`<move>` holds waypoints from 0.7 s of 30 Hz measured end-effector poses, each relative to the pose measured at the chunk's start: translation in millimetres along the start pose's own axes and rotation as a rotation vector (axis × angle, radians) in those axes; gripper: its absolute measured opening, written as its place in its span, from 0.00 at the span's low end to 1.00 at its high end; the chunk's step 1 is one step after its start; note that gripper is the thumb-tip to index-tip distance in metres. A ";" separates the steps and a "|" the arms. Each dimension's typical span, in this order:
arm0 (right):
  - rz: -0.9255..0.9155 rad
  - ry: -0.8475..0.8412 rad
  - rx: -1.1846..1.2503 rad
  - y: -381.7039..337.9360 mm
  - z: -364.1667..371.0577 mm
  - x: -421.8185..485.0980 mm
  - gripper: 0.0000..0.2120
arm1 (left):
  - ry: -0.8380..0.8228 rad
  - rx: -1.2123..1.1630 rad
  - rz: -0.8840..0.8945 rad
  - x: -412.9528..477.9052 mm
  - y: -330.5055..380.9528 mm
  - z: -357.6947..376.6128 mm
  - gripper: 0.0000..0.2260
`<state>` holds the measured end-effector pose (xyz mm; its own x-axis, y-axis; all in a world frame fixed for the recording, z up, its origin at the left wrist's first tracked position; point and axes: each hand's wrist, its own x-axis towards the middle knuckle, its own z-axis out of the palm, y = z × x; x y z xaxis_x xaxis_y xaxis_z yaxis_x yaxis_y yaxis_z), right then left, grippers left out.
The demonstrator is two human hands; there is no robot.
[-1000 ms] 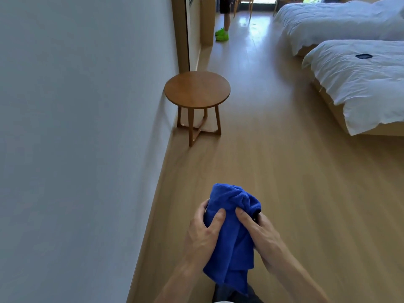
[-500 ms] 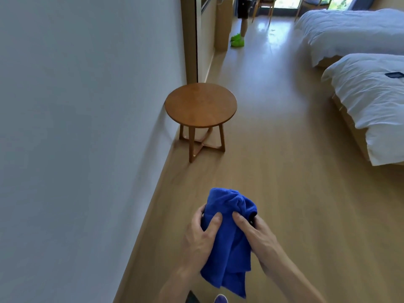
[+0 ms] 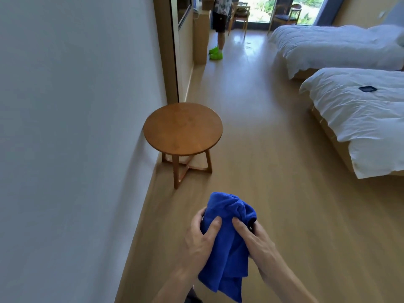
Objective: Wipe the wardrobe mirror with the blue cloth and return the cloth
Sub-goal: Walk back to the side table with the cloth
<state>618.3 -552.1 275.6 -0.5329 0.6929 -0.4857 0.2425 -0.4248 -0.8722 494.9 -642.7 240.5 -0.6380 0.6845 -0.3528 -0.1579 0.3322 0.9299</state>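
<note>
I hold the bunched blue cloth [image 3: 227,239] in front of me with both hands, low in the view. My left hand [image 3: 200,239] grips its left side, thumb on top. My right hand [image 3: 254,241] grips its right side, and the cloth's lower end hangs down between my wrists. A narrow strip of the wardrobe mirror [image 3: 177,47] in its wooden frame shows edge-on along the left wall, beyond the round wooden side table [image 3: 183,129].
A plain white wall [image 3: 72,127] runs along my left. Two beds with white bedding [image 3: 358,110] stand at the right, a dark phone [image 3: 368,88] on the nearer one. A person in green shoes [image 3: 215,54] stands far down the wooden floor, near chairs.
The view has moved forward and tilted up: the side table is nearer and more of the far room shows. Both hands keep the same grip on the cloth.
</note>
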 end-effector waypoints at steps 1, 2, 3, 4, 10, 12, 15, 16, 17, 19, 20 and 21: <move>-0.004 0.009 0.000 -7.2 3.4 9.8 0.16 | -0.012 0.008 -0.001 12.6 6.6 -3.1 0.33; -0.007 0.019 -0.006 -14.9 7.1 19.7 0.16 | -0.024 0.017 -0.001 25.1 13.5 -6.8 0.32; -0.011 0.030 -0.014 -22.4 10.8 29.9 0.16 | -0.040 0.022 0.001 37.6 20.5 -10.4 0.33; -0.014 0.039 -0.019 -28.9 14.0 40.1 0.16 | -0.055 0.022 -0.001 50.0 26.1 -13.9 0.33; 0.003 0.029 0.003 -48.8 22.1 89.3 0.16 | -0.053 0.005 -0.038 96.5 44.0 -16.1 0.22; 0.000 0.023 0.013 -56.0 19.6 108.4 0.16 | -0.042 0.013 -0.049 113.6 51.2 -12.0 0.19; -0.002 0.016 0.031 -66.4 8.1 138.1 0.19 | -0.030 0.020 -0.052 140.3 65.9 2.2 0.17; -0.001 0.011 0.037 -70.2 2.8 148.4 0.19 | -0.022 0.024 -0.050 149.1 70.2 9.0 0.16; 0.001 0.005 0.042 -74.4 -3.2 159.1 0.19 | -0.012 0.030 -0.049 158.1 74.6 16.9 0.16; 0.004 -0.004 0.041 -86.0 -17.6 182.8 0.17 | 0.010 0.035 -0.046 179.6 83.1 35.2 0.15; 0.003 -0.005 0.031 -93.2 -27.2 196.0 0.16 | 0.023 0.034 -0.048 191.9 87.5 46.0 0.15; 0.000 -0.010 0.017 -101.7 -37.6 209.7 0.15 | 0.034 0.033 -0.052 204.3 93.3 57.8 0.15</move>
<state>512.4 -341.7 260.2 -0.5409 0.6872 -0.4850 0.2286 -0.4348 -0.8710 393.4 -434.3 249.1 -0.6545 0.6436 -0.3967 -0.1674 0.3883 0.9062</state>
